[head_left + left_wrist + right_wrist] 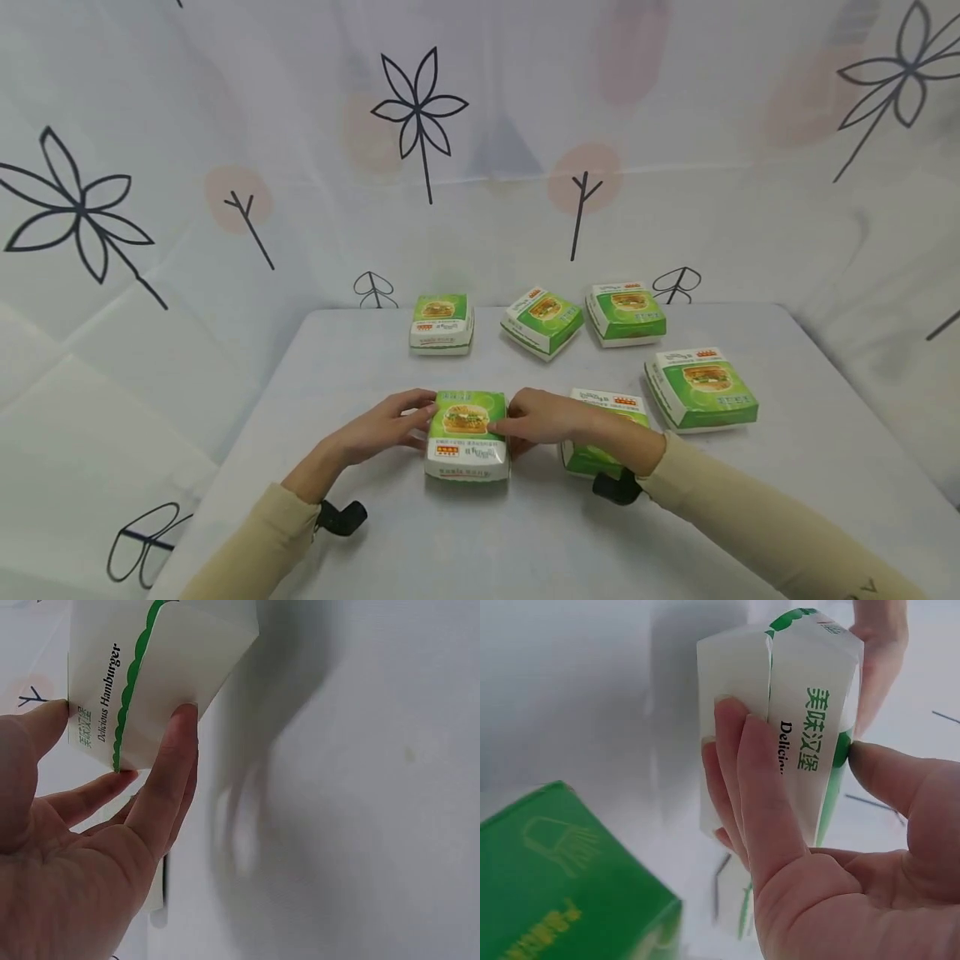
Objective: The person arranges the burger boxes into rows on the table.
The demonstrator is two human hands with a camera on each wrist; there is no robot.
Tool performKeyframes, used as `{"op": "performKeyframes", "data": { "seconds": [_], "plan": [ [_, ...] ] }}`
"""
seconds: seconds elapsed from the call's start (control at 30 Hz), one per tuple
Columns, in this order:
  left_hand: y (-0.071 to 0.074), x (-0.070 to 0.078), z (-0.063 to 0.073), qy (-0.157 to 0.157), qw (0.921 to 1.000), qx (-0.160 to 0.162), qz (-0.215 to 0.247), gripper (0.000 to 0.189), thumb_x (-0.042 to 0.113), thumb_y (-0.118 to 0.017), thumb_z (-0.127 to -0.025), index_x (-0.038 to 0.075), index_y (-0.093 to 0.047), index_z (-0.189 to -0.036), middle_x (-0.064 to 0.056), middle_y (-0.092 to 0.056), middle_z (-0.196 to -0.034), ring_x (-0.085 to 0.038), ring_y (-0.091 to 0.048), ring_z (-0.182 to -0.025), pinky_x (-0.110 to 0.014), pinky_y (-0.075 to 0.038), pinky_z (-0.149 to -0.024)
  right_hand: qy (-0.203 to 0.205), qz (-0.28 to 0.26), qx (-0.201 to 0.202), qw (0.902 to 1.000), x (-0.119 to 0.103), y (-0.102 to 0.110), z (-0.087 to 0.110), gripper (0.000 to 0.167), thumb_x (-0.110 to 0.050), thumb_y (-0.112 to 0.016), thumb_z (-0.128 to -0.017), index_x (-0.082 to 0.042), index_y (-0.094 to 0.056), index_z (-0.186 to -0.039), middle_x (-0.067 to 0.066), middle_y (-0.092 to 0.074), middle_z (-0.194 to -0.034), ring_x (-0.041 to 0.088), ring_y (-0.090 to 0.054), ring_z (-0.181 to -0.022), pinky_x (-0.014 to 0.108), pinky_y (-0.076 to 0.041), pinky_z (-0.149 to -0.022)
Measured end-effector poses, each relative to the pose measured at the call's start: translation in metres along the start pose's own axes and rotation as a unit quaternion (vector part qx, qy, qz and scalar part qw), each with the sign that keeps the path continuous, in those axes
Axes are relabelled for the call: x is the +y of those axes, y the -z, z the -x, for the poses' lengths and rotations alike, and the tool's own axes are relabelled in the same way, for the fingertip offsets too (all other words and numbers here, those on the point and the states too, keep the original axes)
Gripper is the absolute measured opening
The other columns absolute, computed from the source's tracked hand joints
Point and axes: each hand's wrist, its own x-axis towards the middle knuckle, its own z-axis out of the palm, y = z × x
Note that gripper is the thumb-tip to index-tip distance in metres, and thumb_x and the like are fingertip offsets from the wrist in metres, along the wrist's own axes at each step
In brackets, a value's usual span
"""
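Hamburger boxes: six on view, green and white.
Held box [467,454]: one, front middle of the surface [337,358], between both hands.
Left hand [381,427]: grips its left side, thumb and fingers spread along it.
Right hand [543,417]: grips its right side.
Back boxes: three, the left box [441,325], middle box [543,322] and right box [627,313].
Right-side boxes: two, an uncovered box [702,389] and a partly hidden box [585,458] behind the right forearm.

Head view, four o'clock: right forearm [626,439] partly hid green box [588,458]. Left wrist view, eleven o'clock: edge cropped held box [169,671].
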Motion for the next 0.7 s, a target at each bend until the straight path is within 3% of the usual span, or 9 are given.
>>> {"op": "performKeyframes", "data": {
  "seconds": [0.33, 0.7],
  "plan": [
    [0.016, 0.002, 0.002, -0.001, 0.9995, 0.028, -0.016, 0.071, 0.048, -0.053, -0.106, 0.001, -0.035, -0.156, -0.018, -0.047, -0.151, -0.029, -0.059, -0.124, -0.039, -0.058, -0.094, 0.011, -0.004, 0.005, 0.9999, -0.015, 0.002, -0.009, 0.040, -0.035, -0.061, -0.104, 0.003, -0.069, -0.113, 0.004, -0.075, -0.098, 0.017, -0.074, -0.088, 0.036, -0.058, -0.088],
    [0.037, -0.003, 0.001, 0.003, 0.9979, 0.062, -0.018, 0.069, 0.047, -0.050, -0.107, 0.001, -0.035, -0.156, -0.018, -0.050, -0.150, -0.030, -0.056, -0.129, -0.040, -0.055, -0.100, 0.044, -0.006, 0.026, 0.9987, -0.023, -0.002, -0.038, 0.038, -0.036, -0.061, -0.104, 0.000, -0.070, -0.106, 0.004, -0.075, -0.094, 0.019, -0.074, -0.085, 0.042, -0.058, -0.090]
  ]
}}
